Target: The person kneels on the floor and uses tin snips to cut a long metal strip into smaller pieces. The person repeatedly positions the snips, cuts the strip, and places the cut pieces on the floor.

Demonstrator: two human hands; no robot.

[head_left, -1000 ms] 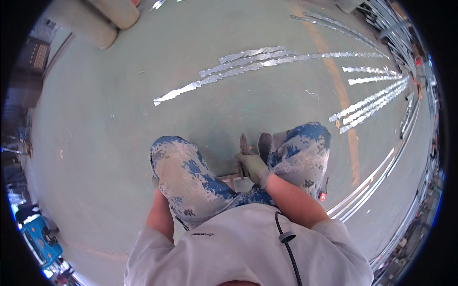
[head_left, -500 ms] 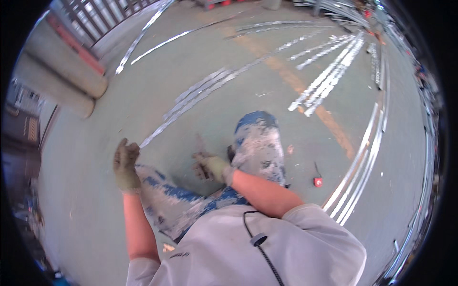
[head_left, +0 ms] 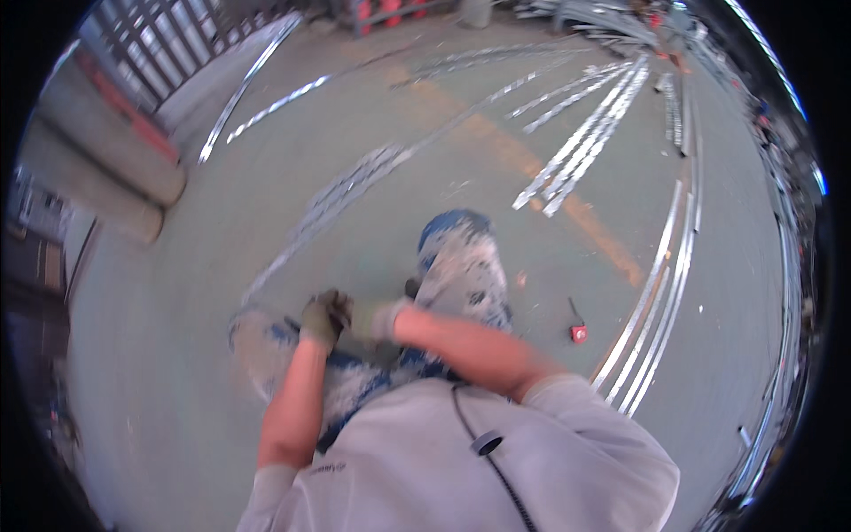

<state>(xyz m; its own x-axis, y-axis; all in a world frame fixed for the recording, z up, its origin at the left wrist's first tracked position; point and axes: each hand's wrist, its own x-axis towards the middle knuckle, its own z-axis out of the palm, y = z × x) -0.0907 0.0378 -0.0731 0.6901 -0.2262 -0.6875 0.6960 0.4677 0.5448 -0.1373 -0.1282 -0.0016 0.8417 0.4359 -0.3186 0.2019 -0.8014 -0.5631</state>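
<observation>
Two gloved hands (head_left: 321, 321), two columns (head_left: 84, 182) — one tape measure (head_left: 579, 334) (only one).

It's a workshop, with long metal strips (head_left: 587, 135) across its floor (head_left: 160, 355).

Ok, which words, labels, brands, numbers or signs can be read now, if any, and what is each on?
None can be read.
Small dark print on the pale grey cloth shirt: too small and blurred.
Small red boxy object on the grey-green floor: any marking is too small to tell.
</observation>
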